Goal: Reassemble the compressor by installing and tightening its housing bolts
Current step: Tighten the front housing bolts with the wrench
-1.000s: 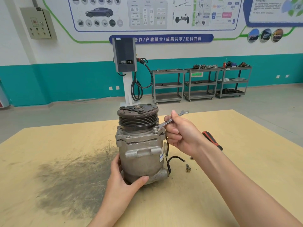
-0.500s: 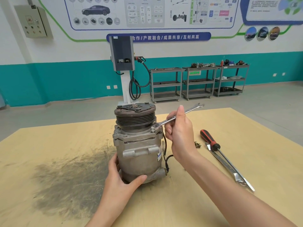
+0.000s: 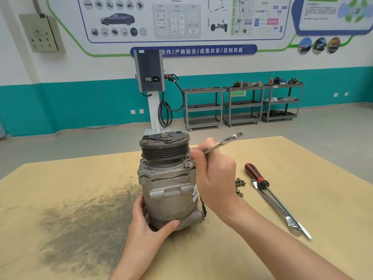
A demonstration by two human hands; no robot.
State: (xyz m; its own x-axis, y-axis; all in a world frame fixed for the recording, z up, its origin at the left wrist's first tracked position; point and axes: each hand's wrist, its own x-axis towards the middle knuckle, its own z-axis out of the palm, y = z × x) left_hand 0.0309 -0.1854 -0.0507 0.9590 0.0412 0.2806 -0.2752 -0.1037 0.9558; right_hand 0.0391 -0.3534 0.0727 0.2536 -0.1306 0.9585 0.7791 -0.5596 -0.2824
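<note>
Your left hand [image 3: 150,227] wraps the foot of the compressor [image 3: 169,184], fingers [image 3: 138,207] curled round the far side and thumb pressed across the near face, pinning the housing upright on the bench [image 3: 70,199]. Keep that brace firm: judging by the setup, the turning force on the flange will try to twist the body on its base.

On the compressor's upper right flange, a housing bolt [image 3: 186,164] sits in its ear, just left of your right hand [image 3: 215,174]. That hand holds the wrench [image 3: 222,143], fingers closed round the lower shaft with the free end slanting up and away to the right. The working head is hidden behind your knuckles, so whether it sits on the bolt cannot be told. Seat it squarely over the hex before pulling, and use short, level strokes so it does not ride off the head.

Further right, loose bolts [image 3: 239,186] lie on the bench just beyond your right wrist, apparently awaiting their turn. A red-handled screwdriver [image 3: 256,175] and a second wrench [image 3: 282,213] rest together, well apart from both hands.
</note>
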